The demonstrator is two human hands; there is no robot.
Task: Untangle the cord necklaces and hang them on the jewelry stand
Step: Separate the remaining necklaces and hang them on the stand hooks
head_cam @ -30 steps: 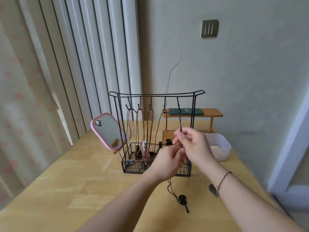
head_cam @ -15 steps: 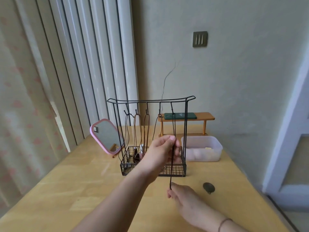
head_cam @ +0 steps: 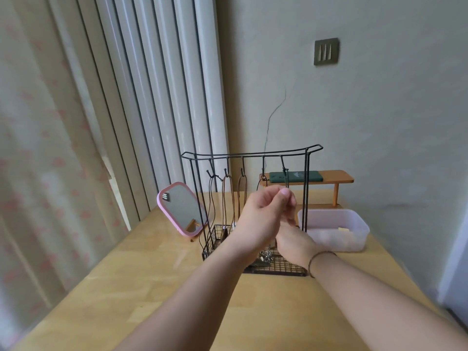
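A black wire jewelry stand (head_cam: 253, 155) with a mesh basket base stands on the wooden table (head_cam: 157, 282). Brown and black cord necklaces (head_cam: 226, 198) hang from its left hooks. A dark cord necklace (head_cam: 286, 177) hangs from the right hook. My left hand (head_cam: 263, 216) pinches that cord just below the hook, fingers curled. My right hand (head_cam: 295, 240) is lower, reaching into the basket behind the left hand; its fingers are hidden.
A pink-framed mirror (head_cam: 180, 208) leans left of the stand. A clear plastic box (head_cam: 334, 231) sits to the right. Behind is a small wooden shelf (head_cam: 339, 177) with a green phone (head_cam: 296, 176). Wall and curtain close off the back and left.
My right hand rose from the tabletop in front of the stand up to the basket. My left hand stayed pinching the dark cord. The camera tilted so the stand sits lower.
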